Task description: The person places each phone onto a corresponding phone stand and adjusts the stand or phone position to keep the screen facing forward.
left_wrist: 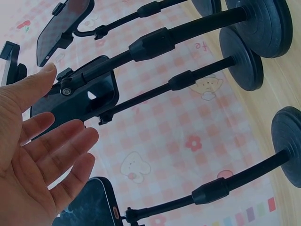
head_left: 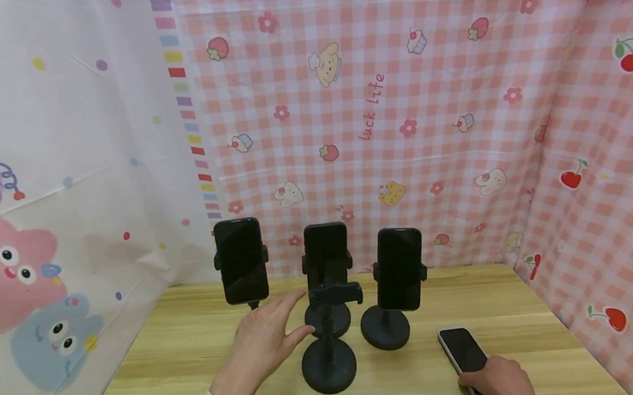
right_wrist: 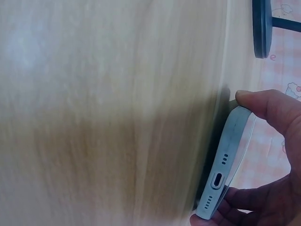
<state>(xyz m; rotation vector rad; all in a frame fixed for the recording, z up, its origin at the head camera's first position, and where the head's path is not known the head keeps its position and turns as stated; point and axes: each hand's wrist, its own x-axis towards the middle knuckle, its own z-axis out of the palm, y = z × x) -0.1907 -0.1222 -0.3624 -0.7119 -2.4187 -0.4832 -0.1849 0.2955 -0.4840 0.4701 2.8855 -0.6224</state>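
Note:
My right hand (head_left: 500, 380) grips a phone (head_left: 464, 350) with a dark screen and pale frame at its near end. In the right wrist view, thumb and fingers pinch opposite edges of the phone (right_wrist: 225, 162), its charging port facing the camera. The phone's far end appears to rest on the table. Beside the nearest black phone stand (head_left: 330, 366), my left hand (head_left: 264, 336) is spread, thumb and fingers pointing towards the upright. That stand's clamp (head_left: 336, 294) has no phone in it. In the left wrist view, the left hand (left_wrist: 51, 150) holds nothing; contact with the stand is unclear.
Behind are three stands bearing dark-screened phones: a left phone (head_left: 241, 262), a middle phone (head_left: 325, 244) and a right phone (head_left: 400, 269). The wooden table (head_left: 155, 359) meets a pink checked cloth (head_left: 426, 85) at the back and a white printed cloth (head_left: 106, 148) at left.

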